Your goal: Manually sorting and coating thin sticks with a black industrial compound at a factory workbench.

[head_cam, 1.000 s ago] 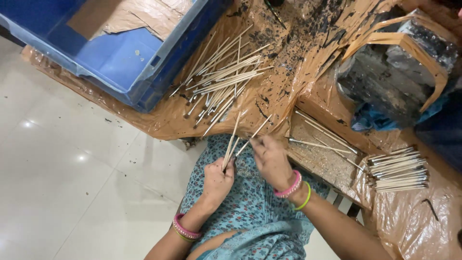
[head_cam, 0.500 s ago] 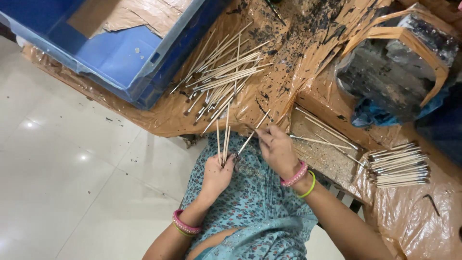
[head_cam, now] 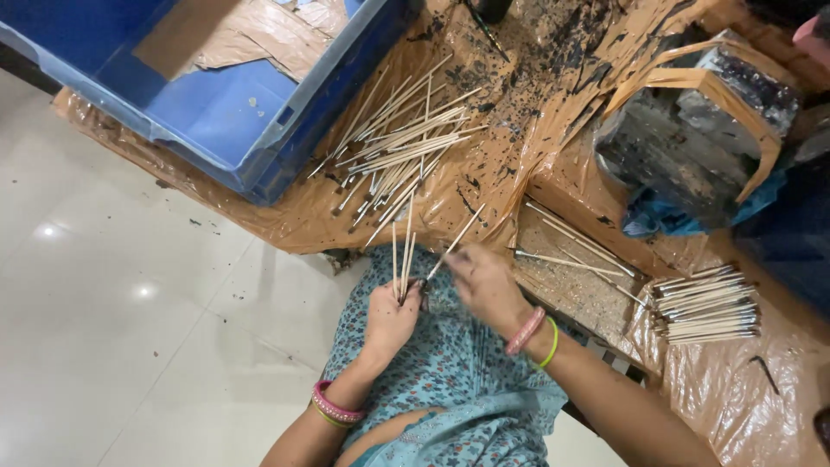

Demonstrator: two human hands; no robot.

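Observation:
My left hand [head_cam: 391,316] grips a few thin pale sticks [head_cam: 402,251] by their lower ends, pointing up toward the table. My right hand [head_cam: 484,281] is just to its right, blurred, pinching the base of one more stick [head_cam: 454,245] that slants up to the right. Both hands hover over my lap in teal patterned cloth. A loose heap of the same sticks [head_cam: 402,147] lies on the brown plastic sheet above my hands. A neat bundle of sticks [head_cam: 707,303] rests at the right.
A blue plastic crate [head_cam: 216,112] with torn brown paper sits at upper left. A grey block wrapped in tan tape [head_cam: 692,130] stands at upper right. A flat board [head_cam: 575,290] holding a few sticks lies right of my hands. Pale tiled floor [head_cam: 112,329] spreads left.
My left hand has gathered and raised sticks upright over my lap. My right hand has shifted toward it and is blurred now, bringing a slanted stick close.

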